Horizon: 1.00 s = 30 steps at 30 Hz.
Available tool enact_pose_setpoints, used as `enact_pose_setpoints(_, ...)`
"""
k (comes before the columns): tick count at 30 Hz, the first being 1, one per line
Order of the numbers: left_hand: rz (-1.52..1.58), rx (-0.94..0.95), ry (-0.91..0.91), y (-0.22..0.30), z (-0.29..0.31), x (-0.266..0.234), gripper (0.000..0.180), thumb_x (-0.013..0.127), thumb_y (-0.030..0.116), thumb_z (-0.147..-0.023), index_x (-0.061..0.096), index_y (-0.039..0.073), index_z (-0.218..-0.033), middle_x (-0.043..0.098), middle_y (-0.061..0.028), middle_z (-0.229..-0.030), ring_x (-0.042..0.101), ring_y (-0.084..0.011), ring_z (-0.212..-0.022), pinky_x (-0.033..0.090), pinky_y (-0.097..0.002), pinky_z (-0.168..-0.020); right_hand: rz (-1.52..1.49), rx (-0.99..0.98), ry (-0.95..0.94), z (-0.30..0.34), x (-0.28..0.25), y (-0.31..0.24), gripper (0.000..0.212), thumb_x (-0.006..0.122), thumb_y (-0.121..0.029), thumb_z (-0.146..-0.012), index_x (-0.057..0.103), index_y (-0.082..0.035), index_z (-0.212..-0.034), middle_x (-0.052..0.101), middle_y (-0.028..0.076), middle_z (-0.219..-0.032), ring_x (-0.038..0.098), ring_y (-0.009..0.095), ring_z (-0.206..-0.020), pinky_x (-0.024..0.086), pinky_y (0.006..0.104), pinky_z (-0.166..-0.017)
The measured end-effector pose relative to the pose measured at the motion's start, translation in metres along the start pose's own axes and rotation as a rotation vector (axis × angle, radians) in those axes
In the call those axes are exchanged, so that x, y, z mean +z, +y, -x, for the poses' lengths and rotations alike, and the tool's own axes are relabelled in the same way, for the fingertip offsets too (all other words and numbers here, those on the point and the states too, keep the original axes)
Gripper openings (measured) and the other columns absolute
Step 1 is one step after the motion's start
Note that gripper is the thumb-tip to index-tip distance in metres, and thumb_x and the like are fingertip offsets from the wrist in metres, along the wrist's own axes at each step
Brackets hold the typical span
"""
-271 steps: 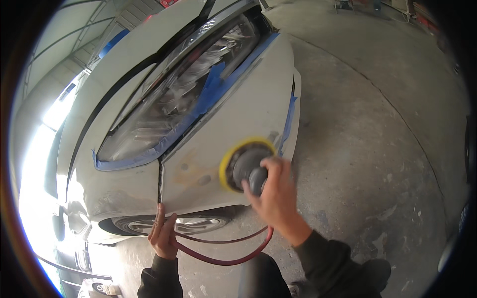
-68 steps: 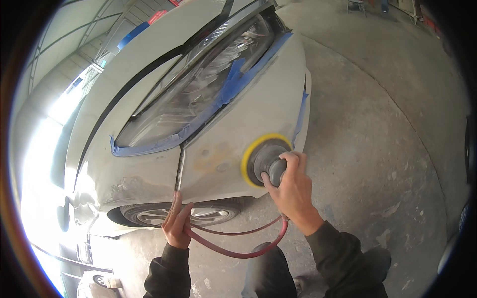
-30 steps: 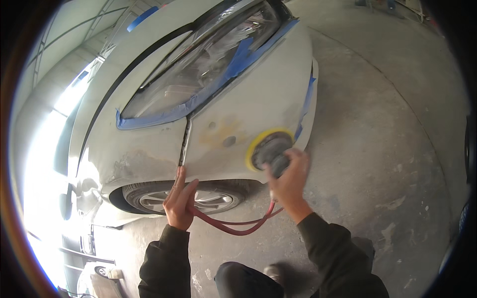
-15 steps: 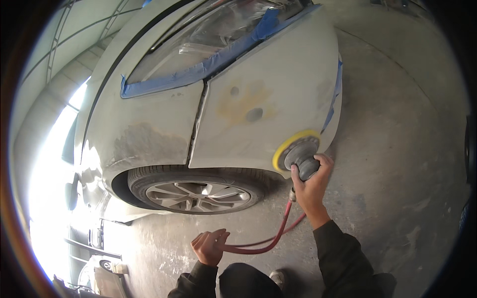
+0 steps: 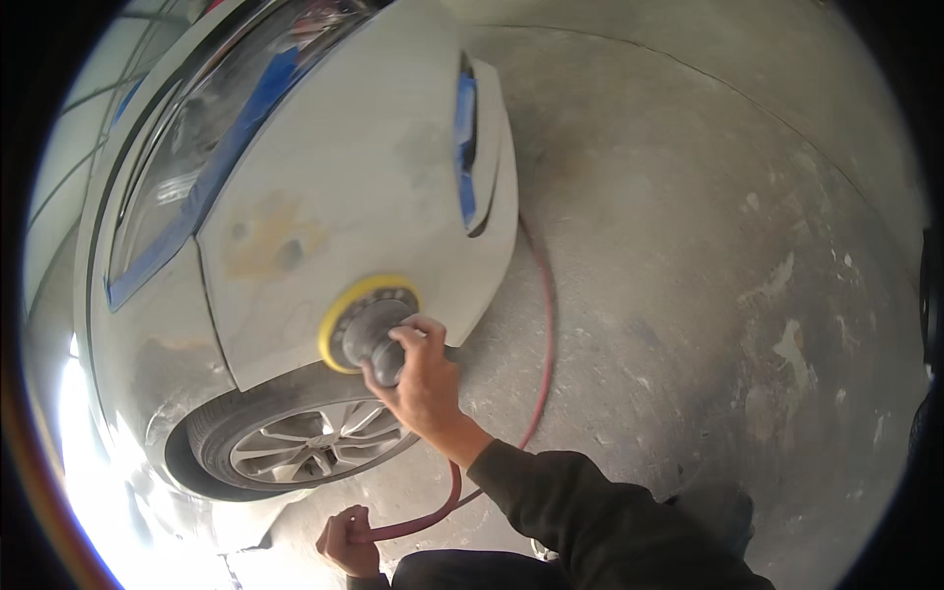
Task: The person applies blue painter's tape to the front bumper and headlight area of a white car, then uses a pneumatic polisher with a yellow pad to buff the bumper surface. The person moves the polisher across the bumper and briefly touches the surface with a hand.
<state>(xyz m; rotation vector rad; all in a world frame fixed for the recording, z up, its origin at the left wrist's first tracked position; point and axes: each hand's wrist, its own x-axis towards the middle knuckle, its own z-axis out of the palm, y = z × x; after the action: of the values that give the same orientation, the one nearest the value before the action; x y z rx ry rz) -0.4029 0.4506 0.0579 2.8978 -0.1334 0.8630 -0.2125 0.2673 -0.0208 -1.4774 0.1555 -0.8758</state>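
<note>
Evidently sanding or smoothing work on the pale front bumper (image 5: 344, 157) of a car. Right hand (image 5: 423, 379) wraps the grey body of a round sander (image 5: 376, 339), fingers curled over its top, grip closed on it. Sander sits low on the bumper, just above the wheel (image 5: 320, 447), its yellow-edged disc turned toward the surface. Cannot tell whether the disc face lies fully flush.

Left hand (image 5: 346, 541) is low, apart from the car, fingers closed around a red hose (image 5: 418, 523). Hose bends from there toward the right forearm; another stretch runs over the floor beside the bumper.

Handling, as I judge it: keep the disc flat and follow the curve, since tipping onto the rim would likely cut a groove. Light, even pressure; overlapping passes; no dwelling. Most care near the wheel-arch edge, where a thin lip could wear through fast and the disc could catch the tyre.

Yellowish-brown patch (image 5: 265, 231) with darker spots lies up and left of the disc; its border probably wants blending gradually. Stay off the blue tape (image 5: 466, 147) at the side slot. Left hand does best giving the hose slack, so it neither drags the tool nor rubs the panel.
</note>
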Motion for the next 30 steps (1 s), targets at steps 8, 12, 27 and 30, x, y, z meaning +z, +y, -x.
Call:
enact_pose_setpoints(8,-0.008,-0.087,0.013,0.006,-0.014,0.002,0.012,0.081,0.011,-0.090,0.072,0.003,-0.087,0.060,-0.0026,-0.062,0.052,-0.0120,-0.056,0.042,-0.0295,-0.053,-0.076,-0.193,-0.112,-0.018,0.005,-0.041,0.073,0.091,-0.022,-0.070,0.049,-0.011,-0.128,0.052,0.016,-0.130,0.071,0.034,-0.090,0.062,0.0404,-0.068)
enact_pose_setpoints(12,-0.075,0.018,-0.004,0.000,-0.020,-0.003,0.009,0.083,0.006,-0.086,0.074,0.003,-0.088,0.061,-0.0032,-0.064,0.053,-0.0121,-0.056,0.043,-0.0294,-0.053,-0.070,-0.037,-0.160,0.013,0.012,-0.012,0.071,0.092,-0.024,-0.074,0.049,-0.011,-0.128,0.053,0.016,-0.130,0.071,0.033,-0.093,0.063,0.0413,-0.069)
enact_pose_setpoints(27,-0.055,-0.064,-0.033,0.017,-0.031,0.010,0.012,0.085,0.005,-0.079,0.076,0.005,-0.086,0.063,-0.0072,-0.062,0.058,-0.0191,-0.053,0.043,-0.0339,-0.052,-0.067,-0.099,-0.076,-0.015,0.006,-0.019,0.067,0.092,-0.026,-0.075,0.052,-0.009,-0.127,0.053,0.016,-0.129,0.071,0.034,-0.090,0.063,0.0424,-0.071)
enact_pose_setpoints(30,-0.050,-0.062,-0.038,0.028,-0.034,0.006,0.010,0.084,0.007,-0.082,0.076,0.004,-0.087,0.063,-0.0062,-0.062,0.059,-0.0173,-0.053,0.043,-0.0321,-0.053,-0.180,0.286,-0.031,-0.005,-0.008,0.019,0.066,0.088,-0.024,-0.079,0.048,-0.006,-0.128,0.052,0.018,-0.127,0.067,0.036,-0.098,0.060,0.0420,-0.075)
